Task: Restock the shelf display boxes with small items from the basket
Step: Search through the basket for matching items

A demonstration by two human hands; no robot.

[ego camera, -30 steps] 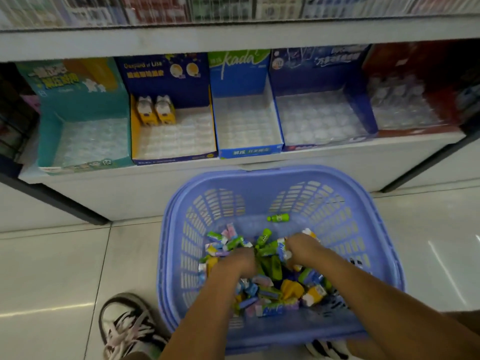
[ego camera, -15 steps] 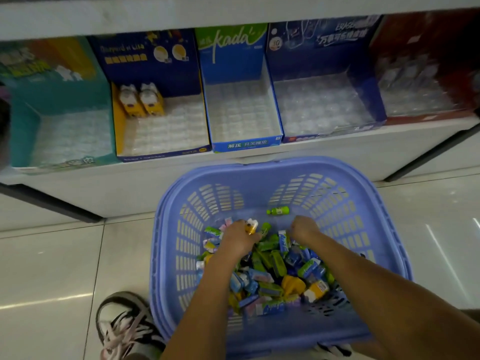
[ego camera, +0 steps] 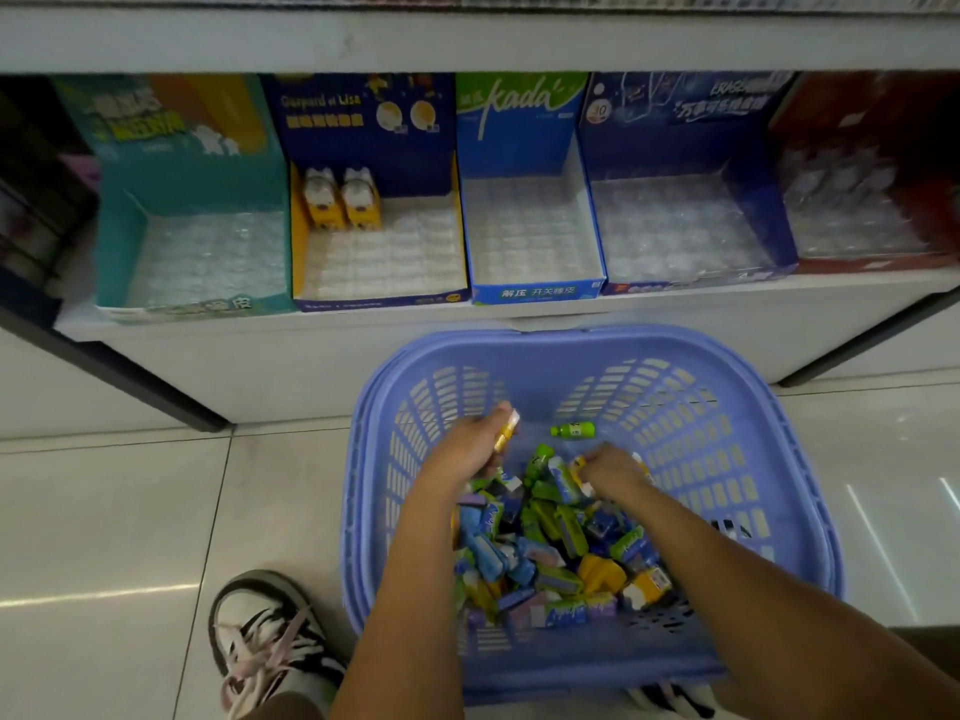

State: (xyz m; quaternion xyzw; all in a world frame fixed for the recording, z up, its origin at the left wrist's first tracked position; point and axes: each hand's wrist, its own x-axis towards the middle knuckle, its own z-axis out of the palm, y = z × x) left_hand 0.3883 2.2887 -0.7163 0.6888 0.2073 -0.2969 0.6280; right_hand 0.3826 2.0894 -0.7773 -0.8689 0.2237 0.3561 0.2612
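Left hand (ego camera: 470, 449) raised, grip closed; right hand (ego camera: 613, 470) lower.

Single head-worn wide-angle view, looking forward and down, close over basket (ego camera: 779, 491), facing shelf (ego camera: 467, 345)

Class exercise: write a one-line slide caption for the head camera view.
Left hand lifts a yellow item from the blue basket; right hand sorts the pile below near-empty display boxes.

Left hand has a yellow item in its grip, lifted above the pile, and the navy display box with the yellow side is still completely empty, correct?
Not quite. The head view shows the navy display box already holds two yellow items at its back. The left hand does have a yellow item in its grip.
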